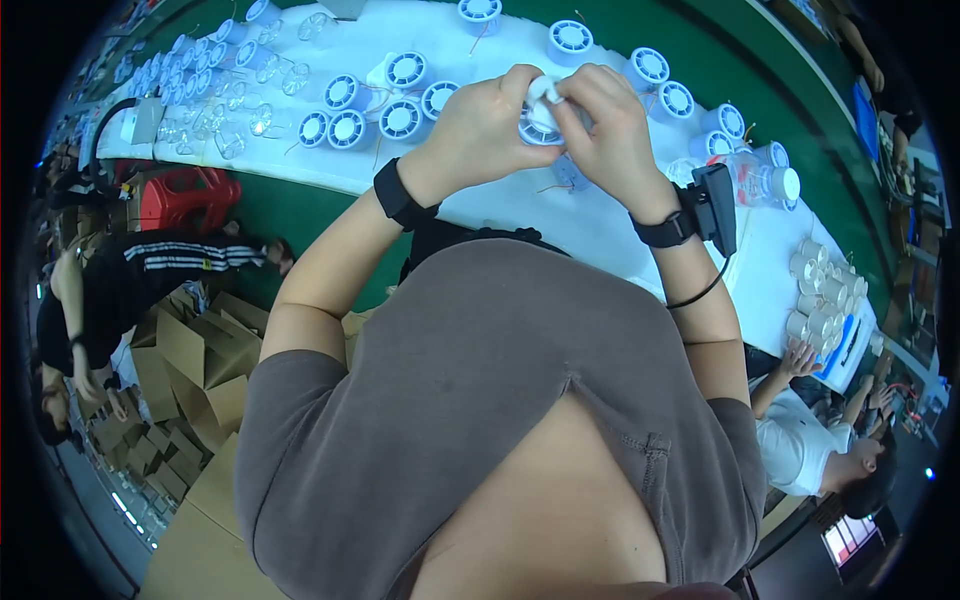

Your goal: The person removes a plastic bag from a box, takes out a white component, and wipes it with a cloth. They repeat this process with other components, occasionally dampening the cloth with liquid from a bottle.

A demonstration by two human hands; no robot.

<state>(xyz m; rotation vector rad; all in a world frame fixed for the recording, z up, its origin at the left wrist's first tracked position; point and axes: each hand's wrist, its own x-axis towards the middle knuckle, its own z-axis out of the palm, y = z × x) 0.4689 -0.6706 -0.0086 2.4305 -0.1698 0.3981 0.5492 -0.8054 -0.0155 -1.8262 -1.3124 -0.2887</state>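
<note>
Over the middle of the table, my left hand (pixel 487 125) is closed round a small round housing (pixel 537 131) with a slotted, spoked top. My right hand (pixel 612 128) pinches a crumpled white cloth (pixel 543 92) against the top of that housing. Both hands meet there, and the fingers hide much of the piece. Similar pale blue-white slotted housings stand to the left of my hands, one of them a housing (pixel 401 119) close to my left wrist. More stand beyond and to the right, including a housing (pixel 676 99). Thin wires trail from several of them.
Clear glass-like cups (pixel 230 140) and more housings crowd the table's left. At right are a clear bottle (pixel 755 181) and a cluster of white cylinders (pixel 826 290), with another person's hand (pixel 799 358) beside them. A red stool (pixel 188 198) and cardboard boxes (pixel 205 350) stand left, near another person.
</note>
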